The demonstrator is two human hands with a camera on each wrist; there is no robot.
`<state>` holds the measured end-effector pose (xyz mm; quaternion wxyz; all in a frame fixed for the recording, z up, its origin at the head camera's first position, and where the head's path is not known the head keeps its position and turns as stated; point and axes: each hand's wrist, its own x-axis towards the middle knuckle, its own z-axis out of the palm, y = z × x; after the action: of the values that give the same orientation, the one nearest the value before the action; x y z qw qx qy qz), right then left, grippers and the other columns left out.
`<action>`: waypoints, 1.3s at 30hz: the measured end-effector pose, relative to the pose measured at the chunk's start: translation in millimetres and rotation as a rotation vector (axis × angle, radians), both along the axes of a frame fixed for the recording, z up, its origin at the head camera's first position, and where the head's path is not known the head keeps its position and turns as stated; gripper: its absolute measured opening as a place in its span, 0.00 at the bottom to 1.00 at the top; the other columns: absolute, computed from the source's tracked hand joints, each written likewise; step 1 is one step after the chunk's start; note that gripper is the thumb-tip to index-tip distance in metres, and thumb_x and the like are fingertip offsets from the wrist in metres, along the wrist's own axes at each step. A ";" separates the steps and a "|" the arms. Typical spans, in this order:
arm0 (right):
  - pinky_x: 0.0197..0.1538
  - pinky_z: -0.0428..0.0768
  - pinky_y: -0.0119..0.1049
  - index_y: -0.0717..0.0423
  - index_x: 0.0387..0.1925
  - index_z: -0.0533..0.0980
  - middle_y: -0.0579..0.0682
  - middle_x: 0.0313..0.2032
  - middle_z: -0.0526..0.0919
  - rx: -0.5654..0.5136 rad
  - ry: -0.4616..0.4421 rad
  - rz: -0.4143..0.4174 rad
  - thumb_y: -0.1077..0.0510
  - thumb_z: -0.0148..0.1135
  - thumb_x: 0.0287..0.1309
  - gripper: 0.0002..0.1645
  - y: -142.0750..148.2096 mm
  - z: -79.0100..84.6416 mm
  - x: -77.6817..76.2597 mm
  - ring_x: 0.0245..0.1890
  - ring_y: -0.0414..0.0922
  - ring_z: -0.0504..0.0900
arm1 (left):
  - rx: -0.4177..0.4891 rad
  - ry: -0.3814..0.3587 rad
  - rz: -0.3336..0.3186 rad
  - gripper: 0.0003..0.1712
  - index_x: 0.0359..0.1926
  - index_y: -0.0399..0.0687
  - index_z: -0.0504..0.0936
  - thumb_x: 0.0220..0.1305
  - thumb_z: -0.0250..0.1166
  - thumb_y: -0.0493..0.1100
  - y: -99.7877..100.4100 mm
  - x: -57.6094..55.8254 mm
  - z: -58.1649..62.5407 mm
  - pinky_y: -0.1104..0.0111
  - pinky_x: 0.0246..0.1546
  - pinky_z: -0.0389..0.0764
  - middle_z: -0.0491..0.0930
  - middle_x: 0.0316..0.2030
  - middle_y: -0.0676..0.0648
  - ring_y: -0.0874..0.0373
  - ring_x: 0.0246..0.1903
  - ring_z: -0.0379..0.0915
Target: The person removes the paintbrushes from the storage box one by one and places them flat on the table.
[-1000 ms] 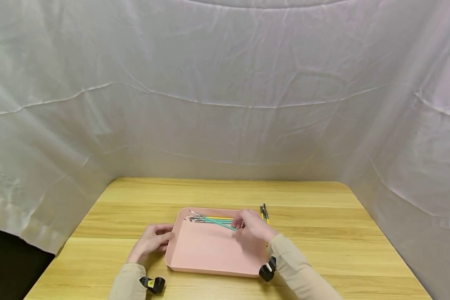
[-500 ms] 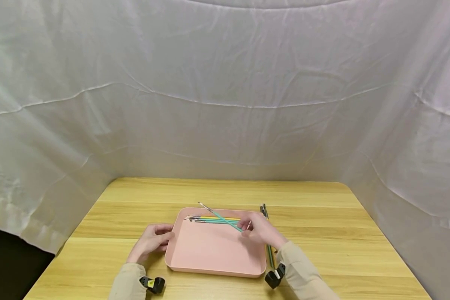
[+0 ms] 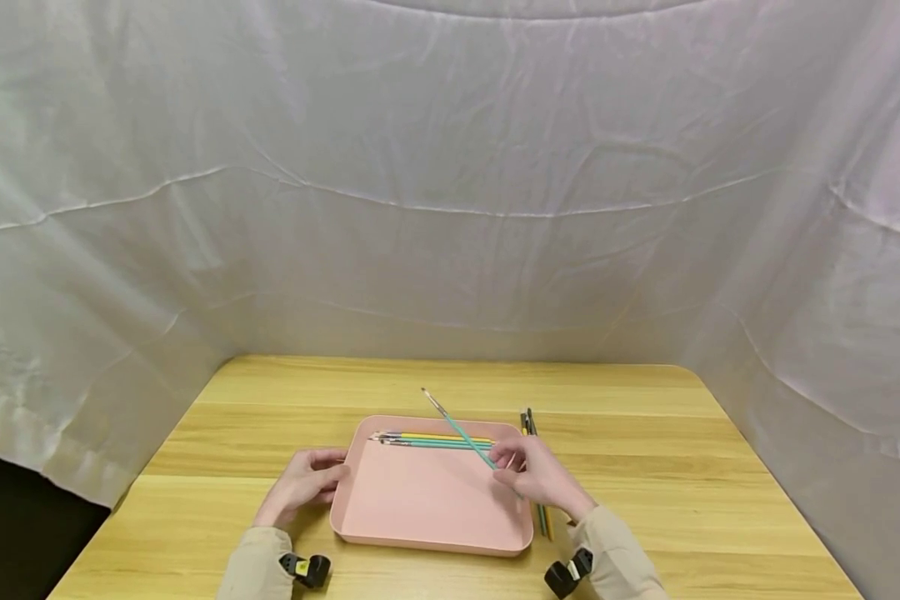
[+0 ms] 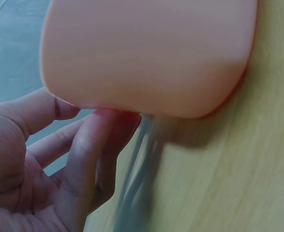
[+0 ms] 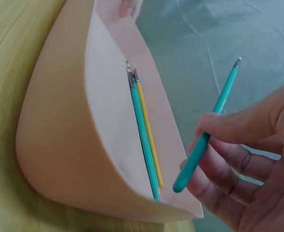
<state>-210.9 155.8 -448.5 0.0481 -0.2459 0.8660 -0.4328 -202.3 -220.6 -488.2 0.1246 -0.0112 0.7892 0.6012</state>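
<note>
My right hand (image 3: 538, 475) pinches a teal paintbrush (image 3: 459, 429) between thumb and fingertips, tilted, bristles up and to the left. In the right wrist view, the rounded handle end of this paintbrush (image 5: 192, 162) points down, beside the tray's wall. Several paintbrushes, teal (image 3: 435, 444) and yellow (image 3: 438, 436), lie side by side along the far side of the pink tray (image 3: 420, 500). With thumb and bent fingers, my left hand (image 3: 300, 483) holds the tray at its left edge. The left wrist view shows those fingertips right against the tray's side (image 4: 151, 63).
Outside the tray's right side, several more brushes (image 3: 546, 521) lie on the wooden table (image 3: 682, 467), partly hidden behind my right hand. A pale grey curtain (image 3: 450, 250) encloses the table at the back and sides.
My right hand has moved right and toward me, raising the teal paintbrush off the others and tilting it steeper. My left hand and the tray have stayed in place.
</note>
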 end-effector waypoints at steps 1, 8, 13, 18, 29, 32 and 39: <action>0.30 0.75 0.26 0.68 0.40 0.82 0.52 0.30 0.82 -0.017 -0.013 -0.007 0.69 0.66 0.57 0.08 2.2 -0.7 0.8 0.27 0.34 0.74 | 0.000 0.000 -0.002 0.28 0.64 0.21 0.69 0.69 0.62 0.36 0.0 -0.2 -0.1 0.73 0.28 0.83 0.86 0.45 0.34 0.64 0.30 0.81; 0.32 0.76 0.26 0.70 0.40 0.80 0.54 0.32 0.82 -0.117 -0.056 -0.042 0.67 0.66 0.58 0.09 18.2 -2.7 6.1 0.29 0.33 0.75 | 0.001 0.002 -0.004 0.28 0.64 0.21 0.69 0.69 0.61 0.36 0.2 0.1 -0.2 0.73 0.28 0.84 0.86 0.45 0.34 0.64 0.30 0.82; 0.34 0.78 0.27 0.69 0.40 0.80 0.55 0.33 0.83 -0.135 -0.044 -0.062 0.66 0.67 0.58 0.09 27.3 -5.7 9.1 0.30 0.33 0.75 | -0.012 0.004 0.005 0.28 0.64 0.21 0.69 0.69 0.61 0.36 0.5 0.8 0.8 0.73 0.28 0.84 0.86 0.45 0.34 0.64 0.31 0.82; 0.35 0.78 0.27 0.69 0.40 0.81 0.56 0.33 0.85 -0.148 -0.036 -0.093 0.66 0.68 0.57 0.10 34.3 -8.8 11.7 0.31 0.32 0.76 | -0.013 0.002 0.012 0.28 0.64 0.21 0.70 0.69 0.61 0.36 1.1 0.8 0.2 0.73 0.28 0.83 0.86 0.45 0.34 0.63 0.31 0.82; 0.36 0.79 0.26 0.69 0.40 0.81 0.55 0.32 0.85 -0.176 -0.053 -0.143 0.65 0.69 0.57 0.11 48.3 -21.4 17.5 0.30 0.31 0.77 | -0.012 0.010 0.018 0.27 0.63 0.22 0.71 0.68 0.62 0.36 2.0 1.9 1.7 0.73 0.28 0.83 0.86 0.43 0.38 0.64 0.31 0.81; 0.36 0.79 0.26 0.69 0.40 0.81 0.55 0.32 0.84 -0.188 -0.051 -0.166 0.65 0.69 0.56 0.11 51.8 -24.8 19.0 0.30 0.31 0.77 | -0.013 0.005 0.027 0.27 0.63 0.23 0.72 0.68 0.62 0.36 2.4 2.5 1.9 0.73 0.28 0.83 0.86 0.43 0.39 0.64 0.31 0.81; 0.37 0.79 0.26 0.70 0.41 0.81 0.54 0.33 0.84 -0.198 -0.074 -0.220 0.66 0.69 0.55 0.12 57.2 -31.8 23.3 0.30 0.31 0.77 | -0.011 0.011 0.026 0.27 0.63 0.24 0.72 0.68 0.63 0.37 2.6 3.5 3.0 0.73 0.29 0.84 0.86 0.44 0.39 0.63 0.33 0.82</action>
<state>-187.6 212.9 -480.3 0.0079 -0.1371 0.8384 -0.5275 -198.8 -218.0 -485.1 0.1121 -0.0188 0.7930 0.5985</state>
